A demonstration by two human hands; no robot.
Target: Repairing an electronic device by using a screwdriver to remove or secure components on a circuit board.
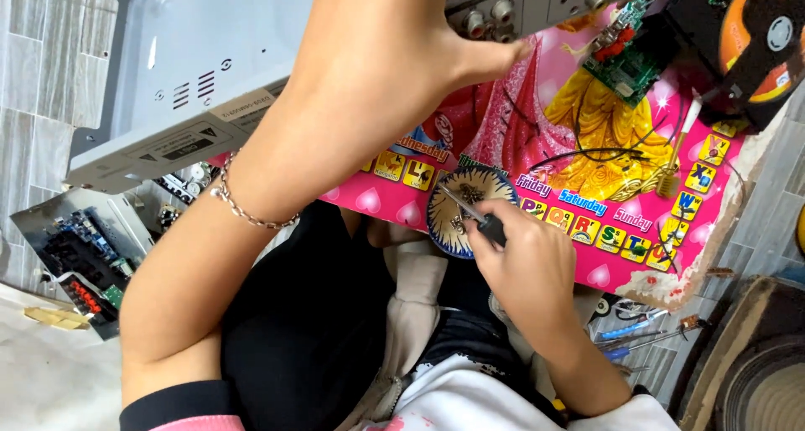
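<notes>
My left hand (pixel 394 54) reaches forward and rests on a grey metal device casing (pixel 201 54), fingers hidden behind the wrist; a chain bracelet (pixel 243 209) circles that wrist. My right hand (pixel 524 259) grips a black-handled screwdriver (pixel 482 221) whose metal tip points into a small round patterned dish (pixel 453 225) holding a few small metal parts. The dish sits at the near edge of a pink picture mat (pixel 587 146).
A green circuit board (pixel 625 58) and black wires lie on the mat, with a brush-like tool (pixel 671 167) beside them. An open electronics chassis (pixel 80 259) lies at left. Pens and tools (pixel 637 330) lie at lower right by a speaker (pixel 755 381).
</notes>
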